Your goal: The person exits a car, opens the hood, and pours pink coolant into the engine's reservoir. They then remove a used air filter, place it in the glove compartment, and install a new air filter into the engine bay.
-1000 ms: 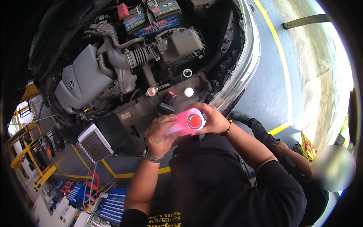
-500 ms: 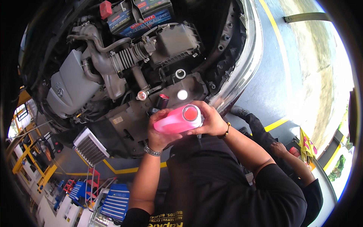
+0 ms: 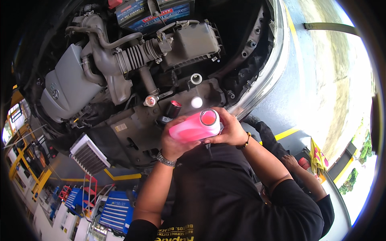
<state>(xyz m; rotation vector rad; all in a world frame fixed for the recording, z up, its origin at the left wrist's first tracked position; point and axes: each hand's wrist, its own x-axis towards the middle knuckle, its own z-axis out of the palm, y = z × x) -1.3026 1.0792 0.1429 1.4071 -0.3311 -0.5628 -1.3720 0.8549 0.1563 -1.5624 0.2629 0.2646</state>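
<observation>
Between my two hands is a plastic bottle (image 3: 188, 129) of pink liquid, its uncapped round mouth tilted up toward me. My left hand (image 3: 173, 145) wraps its lower left side, the wrist wearing a metal-band watch. On the other side, my right hand (image 3: 230, 129) grips near the bottle's mouth, fingers curled round it. Just beyond sits a round white cap (image 3: 196, 102) on the dark front panel (image 3: 128, 136). Farther in, an uncapped white filler neck (image 3: 196, 78) points upward. A metal radiator cap (image 3: 150, 101) and a red-and-black cylinder (image 3: 174, 107) lie to the left.
The engine bay holds a grey engine cover (image 3: 64, 86), a ribbed intake hose (image 3: 134, 57), an air filter box (image 3: 191, 44) and a battery (image 3: 157, 14). A headlight (image 3: 277, 60) borders the right. Another person's arm (image 3: 307, 176) is at lower right; a blue tool chest (image 3: 116, 211) stands lower left.
The bottle and both hands have shifted slightly to the right in the picture. The view itself has moved a little; both hands keep their hold.
</observation>
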